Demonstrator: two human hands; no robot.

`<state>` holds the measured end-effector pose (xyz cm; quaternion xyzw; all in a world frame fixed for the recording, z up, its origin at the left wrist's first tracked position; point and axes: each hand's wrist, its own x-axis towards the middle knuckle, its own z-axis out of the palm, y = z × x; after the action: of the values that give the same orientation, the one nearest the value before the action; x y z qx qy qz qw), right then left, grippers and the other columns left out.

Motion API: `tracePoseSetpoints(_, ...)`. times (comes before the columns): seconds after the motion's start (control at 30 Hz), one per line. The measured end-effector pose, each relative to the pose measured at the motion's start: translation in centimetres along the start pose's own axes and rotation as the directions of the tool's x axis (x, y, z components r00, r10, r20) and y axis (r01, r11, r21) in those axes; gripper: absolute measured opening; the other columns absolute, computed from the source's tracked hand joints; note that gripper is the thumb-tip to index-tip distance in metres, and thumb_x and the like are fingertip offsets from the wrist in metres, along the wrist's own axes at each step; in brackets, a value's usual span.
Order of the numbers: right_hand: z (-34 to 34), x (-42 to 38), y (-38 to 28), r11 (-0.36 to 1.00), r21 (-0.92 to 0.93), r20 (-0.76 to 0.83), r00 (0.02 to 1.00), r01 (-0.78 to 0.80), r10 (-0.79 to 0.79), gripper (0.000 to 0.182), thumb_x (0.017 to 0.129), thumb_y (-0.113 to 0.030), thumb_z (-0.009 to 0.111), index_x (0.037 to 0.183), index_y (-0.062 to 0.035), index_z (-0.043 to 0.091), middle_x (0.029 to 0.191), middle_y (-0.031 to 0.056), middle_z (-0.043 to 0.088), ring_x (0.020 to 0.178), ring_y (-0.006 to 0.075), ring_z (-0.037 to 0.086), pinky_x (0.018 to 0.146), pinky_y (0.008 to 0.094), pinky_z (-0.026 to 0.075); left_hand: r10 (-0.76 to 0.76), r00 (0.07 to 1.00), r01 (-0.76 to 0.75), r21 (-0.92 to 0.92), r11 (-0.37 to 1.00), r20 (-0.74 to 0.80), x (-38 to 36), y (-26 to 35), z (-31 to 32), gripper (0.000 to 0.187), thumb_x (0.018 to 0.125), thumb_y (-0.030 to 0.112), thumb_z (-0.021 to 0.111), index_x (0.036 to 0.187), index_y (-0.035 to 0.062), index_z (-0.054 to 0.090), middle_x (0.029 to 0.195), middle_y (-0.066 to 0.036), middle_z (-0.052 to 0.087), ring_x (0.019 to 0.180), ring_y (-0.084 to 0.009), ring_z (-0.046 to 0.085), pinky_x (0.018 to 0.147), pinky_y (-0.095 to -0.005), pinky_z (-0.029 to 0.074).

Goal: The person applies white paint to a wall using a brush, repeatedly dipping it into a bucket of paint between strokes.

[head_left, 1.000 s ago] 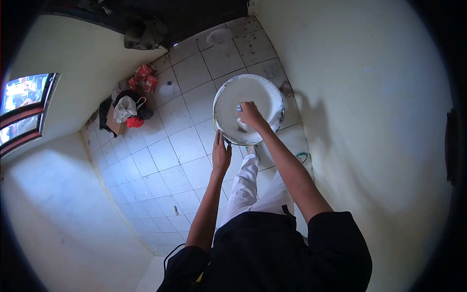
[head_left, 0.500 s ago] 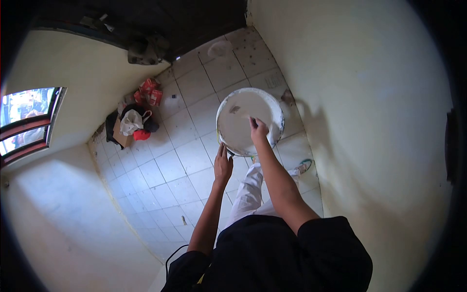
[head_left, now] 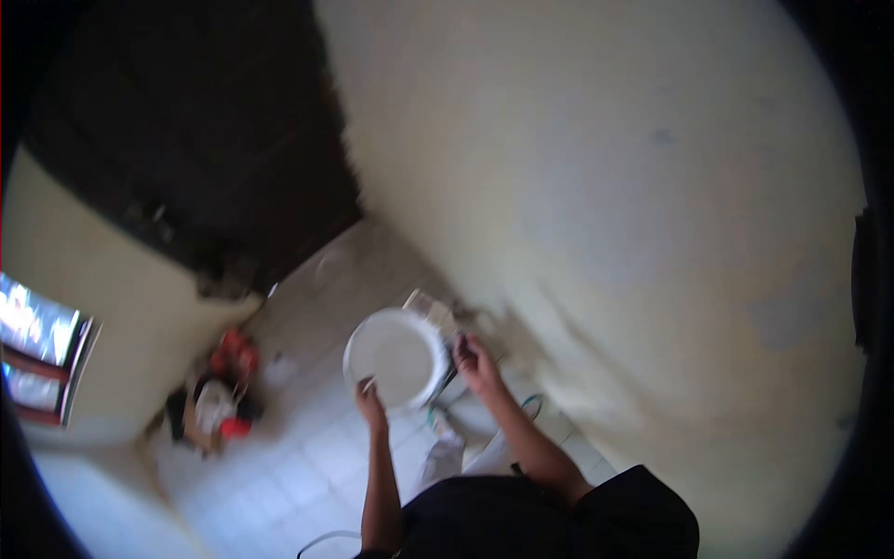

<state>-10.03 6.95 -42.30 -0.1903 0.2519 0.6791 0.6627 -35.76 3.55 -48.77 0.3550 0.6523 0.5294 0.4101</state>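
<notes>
A round white bucket of pale grey paste stands on the tiled floor in front of the legs. My left hand is closed on its near-left rim, the thumb over the edge. To the right of the bucket, my right hand is wrapped round the dark handle of a tool. A pale flat shape beyond this hand looks like the tool's wide blade, though blur leaves its outline unsure.
A bare wall rises close on the right. At the upper left is a dark door. Bags and red packets lie on the floor at the left, near a barred window. Two sandalled feet stand near the bucket.
The view has swung toward the right wall and blurred. My right hand has moved from over the paste to the bucket's right side. My left hand has changed from lying at the rim to gripping it.
</notes>
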Motion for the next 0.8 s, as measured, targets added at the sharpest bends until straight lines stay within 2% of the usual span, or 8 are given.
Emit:
tracePoseSetpoints(0.1,8.8,-5.7,-3.2,0.969,-0.021,0.409,0.887,0.247,-0.217,0.009,0.086,0.005,0.062,0.092,-0.0005,0.063,0.093,0.0106,0.066,0.090,0.0238,0.065,0.083,0.0348,0.057,0.026,0.996,-0.024,-0.021,0.999,0.091,1.3,5.7,5.9,0.018,0.087,0.004,0.051,0.100,0.0002,0.063,0.096,-0.007,0.063,0.084,-0.0141,0.056,0.078,-0.0291,0.045)
tracePoseSetpoints(0.2,18.1,-14.2,-6.4,0.807,-0.044,0.437,0.738,0.588,-0.514,0.014,0.085,0.005,0.063,0.097,-0.0021,0.064,0.093,0.0129,0.067,0.088,0.0252,0.065,0.083,0.0343,0.057,-0.014,0.987,0.037,-0.141,0.989,0.160,1.5,9.9,11.0,0.017,0.087,0.008,0.053,0.098,-0.0001,0.063,0.092,-0.007,0.063,0.086,-0.0147,0.056,0.078,-0.0283,0.044)
tracePoseSetpoints(0.33,27.7,-25.4,-10.6,0.031,-0.091,0.842,0.094,0.995,-0.532,0.008,0.083,0.005,0.066,0.089,-0.0001,0.066,0.103,0.0190,0.065,0.090,0.0259,0.066,0.078,0.0335,0.058,0.068,0.921,0.023,-0.227,0.974,0.384,0.8,14.3,17.0,0.022,0.088,0.030,0.058,0.100,0.0120,0.062,0.101,-0.001,0.063,0.107,-0.0165,0.056,0.084,-0.0396,0.038)
tracePoseSetpoints(0.4,31.9,-31.0,-11.2,-0.613,0.056,0.948,-0.235,0.788,-0.216,0.008,0.078,0.006,0.068,0.085,0.0021,0.066,0.106,0.0212,0.064,0.090,0.0276,0.066,0.075,0.0329,0.058,0.094,0.903,0.050,-0.320,0.946,0.420,-1.8,19.5,19.2,0.016,0.090,0.018,0.053,0.094,0.0050,0.062,0.091,-0.005,0.064,0.091,-0.0143,0.058,0.076,-0.0291,0.040)
tracePoseSetpoints(0.43,33.8,-33.1,-11.3,-0.618,0.063,0.944,-0.248,0.784,-0.219,0.008,0.078,0.006,0.068,0.085,0.0021,0.066,0.106,0.0212,0.064,0.090,0.0276,0.066,0.075,0.0329,0.058,0.105,0.898,0.043,-0.323,0.945,0.427,-2.6,20.9,20.0,0.016,0.090,0.018,0.053,0.094,0.0050,0.062,0.091,-0.005,0.064,0.091,-0.0143,0.058,0.076,-0.0291,0.040)
tracePoseSetpoints(0.5,36.8,-36.2,-11.6,-0.907,0.395,0.907,-0.215,0.143,0.361,0.013,0.074,0.003,0.068,0.086,0.0004,0.065,0.105,0.0175,0.063,0.094,0.0291,0.064,0.077,0.0338,0.057,0.123,0.847,0.042,-0.296,0.954,0.516,-4.0,22.6,21.2,0.016,0.092,0.019,0.051,0.096,0.0074,0.062,0.096,-0.003,0.064,0.097,-0.0149,0.060,0.081,-0.0342,0.040)
tracePoseSetpoints(0.6,39.6,-36.9,-11.3,-0.816,0.537,0.833,-0.021,-0.212,0.554,0.013,0.069,-0.002,0.067,0.080,0.0002,0.062,0.108,0.0163,0.060,0.098,0.0293,0.061,0.078,0.0338,0.056,0.146,0.787,0.050,-0.298,0.953,0.599,-5.4,23.7,22.2,0.015,0.093,0.019,0.050,0.097,0.0100,0.062,0.101,-0.001,0.064,0.102,-0.0154,0.060,0.087,-0.0389,0.038)
tracePoseSetpoints(0.8,42.5,-36.5,-11.2,-0.615,0.671,0.732,0.235,-0.415,0.640,0.013,0.066,-0.003,0.067,0.074,0.0012,0.058,0.104,0.0176,0.059,0.100,0.0293,0.058,0.079,0.0342,0.056,0.125,0.759,0.083,-0.287,0.954,0.639,-6.8,23.7,24.2,0.014,0.093,0.020,0.050,0.095,0.0114,0.061,0.102,-0.001,0.064,0.102,-0.0160,0.059,0.090,-0.0403,0.037)
